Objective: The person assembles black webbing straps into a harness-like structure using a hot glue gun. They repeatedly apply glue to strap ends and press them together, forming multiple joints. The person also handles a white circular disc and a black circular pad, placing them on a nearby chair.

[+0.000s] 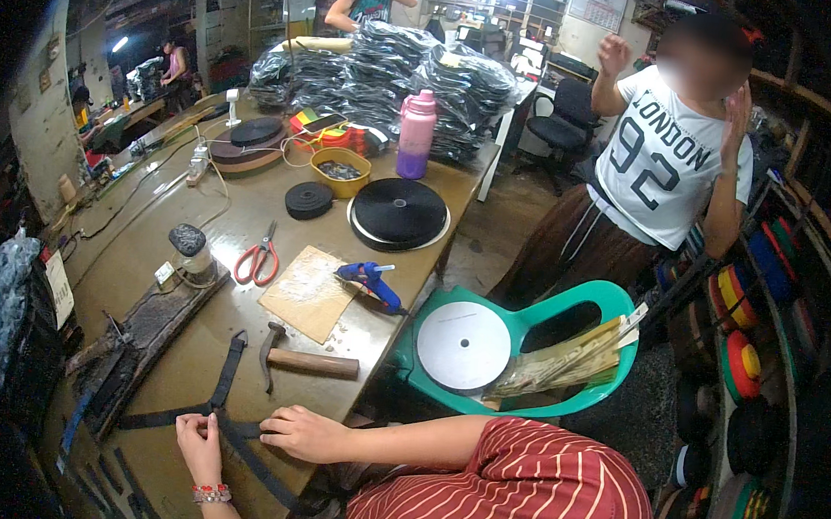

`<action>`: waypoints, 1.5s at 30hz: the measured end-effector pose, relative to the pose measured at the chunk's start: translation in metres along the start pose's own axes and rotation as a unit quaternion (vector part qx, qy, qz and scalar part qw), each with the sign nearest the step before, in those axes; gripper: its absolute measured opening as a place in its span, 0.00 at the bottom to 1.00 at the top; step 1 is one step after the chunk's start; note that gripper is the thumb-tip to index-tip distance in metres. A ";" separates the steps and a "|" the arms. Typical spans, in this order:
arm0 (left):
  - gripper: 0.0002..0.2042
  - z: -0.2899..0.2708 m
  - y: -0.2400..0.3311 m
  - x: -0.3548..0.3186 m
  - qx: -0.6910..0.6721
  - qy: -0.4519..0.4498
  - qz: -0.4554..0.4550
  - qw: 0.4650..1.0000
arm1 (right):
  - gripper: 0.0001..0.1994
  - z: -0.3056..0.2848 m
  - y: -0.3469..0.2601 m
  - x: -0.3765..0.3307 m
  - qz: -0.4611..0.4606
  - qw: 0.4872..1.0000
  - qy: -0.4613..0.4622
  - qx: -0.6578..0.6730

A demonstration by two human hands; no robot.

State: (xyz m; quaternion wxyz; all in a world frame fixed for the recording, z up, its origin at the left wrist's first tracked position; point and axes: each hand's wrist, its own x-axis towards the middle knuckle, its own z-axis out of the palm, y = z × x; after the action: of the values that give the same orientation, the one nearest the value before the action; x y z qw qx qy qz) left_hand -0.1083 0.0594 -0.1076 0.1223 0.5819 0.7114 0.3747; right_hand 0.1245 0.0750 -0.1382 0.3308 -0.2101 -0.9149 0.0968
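Observation:
Black webbing straps (227, 381) cross and join on the table near its front edge, with one arm ending in a loop or buckle. My left hand (198, 444), a beaded bracelet on its wrist, pinches the webbing close to the junction. My right hand (308, 435) lies just to its right, fingers curled down onto a short strap end. Beyond the straps is a hammer (314, 363) with a wooden handle. Left of them lies a dark, worn wooden block (153, 348). Narrow black strips (126, 484) are spread at the lower left.
Red-handled scissors (258, 261), a blue glue gun (372, 283) on a tan board (308, 301), webbing rolls (399, 211), a yellow tub (340, 171) and a pink-purple bottle (416, 136) stand farther back. A green chair (565, 302) holds a white-faced roll. Another person (665, 151) stands beyond.

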 end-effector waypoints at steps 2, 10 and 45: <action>0.10 0.003 -0.006 0.002 -0.028 -0.004 0.003 1.000 | 0.16 -0.001 -0.001 0.000 0.006 1.000 -0.015 0.008; 0.08 0.008 -0.013 0.007 -0.302 -0.068 -0.154 0.938 | 0.14 -0.002 -0.001 0.001 0.007 1.000 0.009 0.010; 0.19 0.005 0.007 0.002 -0.348 -0.121 -0.078 0.926 | 0.13 0.001 0.000 -0.001 0.007 1.000 0.013 0.015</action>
State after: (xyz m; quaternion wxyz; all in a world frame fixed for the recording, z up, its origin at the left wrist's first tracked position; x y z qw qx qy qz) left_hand -0.1008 0.0639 -0.1057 0.4311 0.4864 0.5591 0.5148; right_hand 0.1243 0.0747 -0.1394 0.3452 -0.2128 -0.9074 0.1101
